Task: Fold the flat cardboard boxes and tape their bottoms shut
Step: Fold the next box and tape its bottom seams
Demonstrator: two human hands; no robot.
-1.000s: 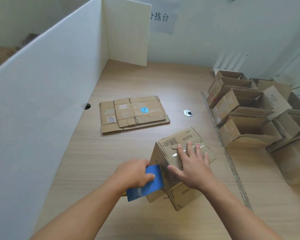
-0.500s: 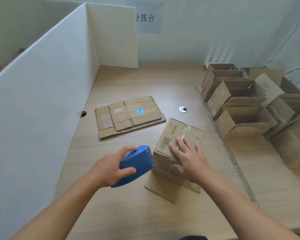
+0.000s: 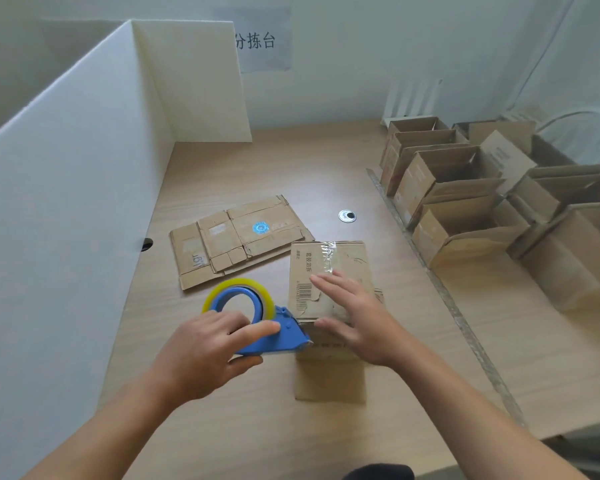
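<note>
A small folded cardboard box [image 3: 329, 268] stands bottom-up on the wooden table [image 3: 326, 168], with clear tape along its top face and one flap lying flat toward me. My right hand [image 3: 354, 317] presses on the box top with straight fingers. My left hand [image 3: 208, 351] grips a blue tape dispenser [image 3: 257, 320] with a yellowish tape roll; its nose touches the box's near left edge. A stack of flat cardboard boxes [image 3: 236, 237] lies behind the dispenser.
Several folded open boxes [image 3: 465, 202] crowd the right side past a metal strip [image 3: 440, 289]. A white partition [image 3: 77, 188] walls the left and back. A round grommet [image 3: 347, 215] sits in the tabletop.
The box has been turned so its taped face points up and square to me. My left hand brought the dispenser round, roll now showing, against the box's near edge.
</note>
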